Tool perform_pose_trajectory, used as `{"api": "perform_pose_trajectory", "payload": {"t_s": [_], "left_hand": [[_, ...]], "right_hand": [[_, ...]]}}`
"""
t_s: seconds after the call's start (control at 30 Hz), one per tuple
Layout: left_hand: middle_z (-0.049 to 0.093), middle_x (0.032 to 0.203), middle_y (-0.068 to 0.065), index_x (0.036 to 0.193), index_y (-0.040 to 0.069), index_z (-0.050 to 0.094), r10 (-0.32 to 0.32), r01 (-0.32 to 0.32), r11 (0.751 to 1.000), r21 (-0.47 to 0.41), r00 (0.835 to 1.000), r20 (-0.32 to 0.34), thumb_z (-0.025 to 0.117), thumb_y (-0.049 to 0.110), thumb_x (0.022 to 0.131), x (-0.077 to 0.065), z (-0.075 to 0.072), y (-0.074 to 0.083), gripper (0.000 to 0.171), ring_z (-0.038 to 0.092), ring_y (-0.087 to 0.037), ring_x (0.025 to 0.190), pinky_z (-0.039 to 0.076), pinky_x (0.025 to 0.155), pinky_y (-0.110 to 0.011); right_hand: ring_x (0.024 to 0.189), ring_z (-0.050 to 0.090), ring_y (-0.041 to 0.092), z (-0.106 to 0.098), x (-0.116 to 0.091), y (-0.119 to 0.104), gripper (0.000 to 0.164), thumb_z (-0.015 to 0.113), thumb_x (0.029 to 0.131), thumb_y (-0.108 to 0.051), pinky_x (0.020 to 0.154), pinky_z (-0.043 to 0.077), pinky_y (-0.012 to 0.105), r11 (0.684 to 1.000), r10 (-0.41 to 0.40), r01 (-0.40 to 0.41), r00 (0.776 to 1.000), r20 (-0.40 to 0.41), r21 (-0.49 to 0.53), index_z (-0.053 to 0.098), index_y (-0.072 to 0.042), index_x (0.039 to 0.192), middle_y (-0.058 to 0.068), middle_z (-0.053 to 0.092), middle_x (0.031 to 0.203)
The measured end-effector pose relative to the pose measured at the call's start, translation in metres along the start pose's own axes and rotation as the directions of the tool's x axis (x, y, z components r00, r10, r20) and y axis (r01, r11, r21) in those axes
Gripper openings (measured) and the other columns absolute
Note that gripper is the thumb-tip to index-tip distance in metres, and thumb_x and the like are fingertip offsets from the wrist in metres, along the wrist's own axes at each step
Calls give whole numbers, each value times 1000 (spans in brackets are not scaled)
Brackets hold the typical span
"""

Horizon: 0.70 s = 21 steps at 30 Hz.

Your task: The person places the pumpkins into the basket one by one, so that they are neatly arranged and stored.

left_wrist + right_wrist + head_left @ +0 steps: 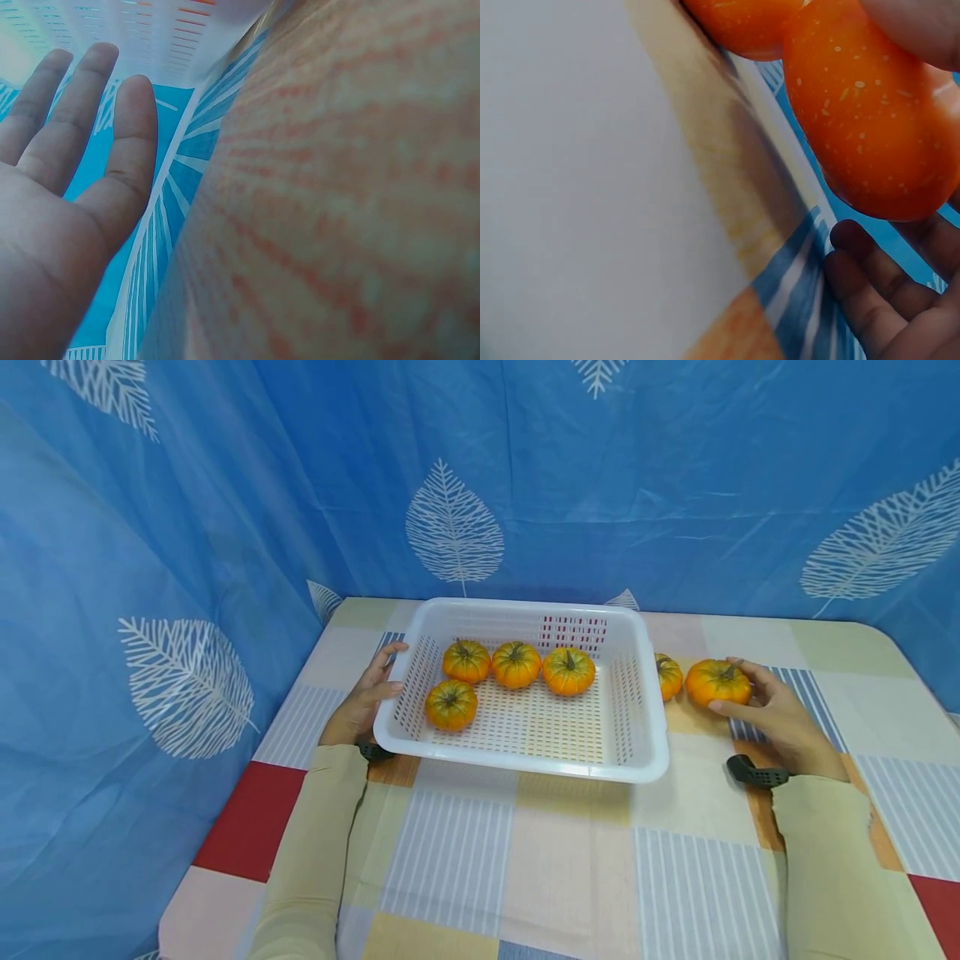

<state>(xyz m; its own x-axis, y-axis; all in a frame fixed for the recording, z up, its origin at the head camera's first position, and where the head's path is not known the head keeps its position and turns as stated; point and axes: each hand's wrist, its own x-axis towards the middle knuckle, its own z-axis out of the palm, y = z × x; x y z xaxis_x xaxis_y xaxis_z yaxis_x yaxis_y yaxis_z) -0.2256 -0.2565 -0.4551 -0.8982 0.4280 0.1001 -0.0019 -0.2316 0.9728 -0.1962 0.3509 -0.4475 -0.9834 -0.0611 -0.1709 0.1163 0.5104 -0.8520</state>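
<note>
My right hand holds a small orange pumpkin with a greenish stem, to the right of the white plastic basket. In the right wrist view the thumb lies over the top of that pumpkin, with fingers behind and below it. Another small pumpkin sits between it and the basket, partly hidden by the basket's wall. Several more pumpkins lie inside the basket, toward its back and left. At the basket's left side is my left hand, its extended fingertips at the rim.
The table wears a patchwork checked cloth with striped, red and yellow squares. Behind it and along the left hangs a blue curtain with white leaf prints. A dark strap circles the right wrist.
</note>
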Motion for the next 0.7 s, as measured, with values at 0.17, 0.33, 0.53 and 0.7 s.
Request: {"api": "perform_pose_trajectory", "payload": {"t_s": [0.17, 0.33, 0.53, 0.7], "left_hand": [[36, 159, -12, 141, 37, 44, 0, 0, 1000, 0, 1000, 4, 66, 17, 93, 0, 0, 0, 57, 48, -28, 131, 58, 93, -41], [38, 154, -9, 139, 37, 46, 5, -5, 1000, 0, 1000, 12, 63, 14, 92, 0, 1, 2, 56, 51, -26, 129, 58, 91, -38], [41, 152, -5, 140, 37, 45, 7, -7, 1000, -4, 1000, 17, 63, 14, 92, 0, 2, 2, 56, 52, -25, 128, 58, 91, -39], [43, 150, -3, 140, 36, 45, 6, -6, 1000, -7, 1000, 15, 64, 14, 92, 0, 2, 2, 56, 53, -25, 128, 58, 91, -38]], "right_hand": [[145, 25, 45, -1, -2, -8, 89, 69, 107, -34, 128, 28, 50, 1000, -3, 3, 999, -32, 0, 14, -14, 174, 25, 13, 177], [153, 23, 49, -5, -4, -17, 86, 69, 107, -30, 127, 28, 39, 999, -40, 39, 998, -43, -9, 18, -16, 174, 21, 14, 179], [147, 37, 27, -8, -6, -27, 82, 72, 105, -19, 98, 38, 3, 983, -174, 169, 983, -63, -73, 24, -10, 172, 22, 22, 176], [127, 42, -1, -9, -10, -37, 81, 74, 101, -4, 95, 41, 4, 958, -285, 281, 955, -79, -59, 30, -6, 169, 19, 30, 174]]}}
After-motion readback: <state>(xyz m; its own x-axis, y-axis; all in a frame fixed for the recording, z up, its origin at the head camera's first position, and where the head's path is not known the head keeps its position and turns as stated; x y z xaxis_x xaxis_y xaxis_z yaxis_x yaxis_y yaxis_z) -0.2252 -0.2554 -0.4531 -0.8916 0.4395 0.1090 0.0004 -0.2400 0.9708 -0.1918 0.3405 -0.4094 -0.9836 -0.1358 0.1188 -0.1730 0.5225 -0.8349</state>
